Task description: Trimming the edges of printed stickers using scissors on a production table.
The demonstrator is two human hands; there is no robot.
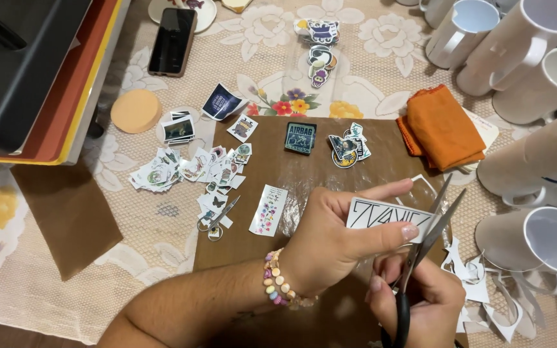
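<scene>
Left hand pinches a white paper strip with black lettering between thumb and fingers; the grip is closed on its near edge. Right hand works scissors, blades open against the strip's far end. The paper looks thin, light and floppy, so it is best held close to the cut. Small cut stickers lie left of the grip on the surface; white offcuts lie to the right.

Count: two hands, two scissors, one phone, one orange cloth, one round sponge, at least six white mugs, two brown sheets, one black press; cut stickers too many to count.
</scene>
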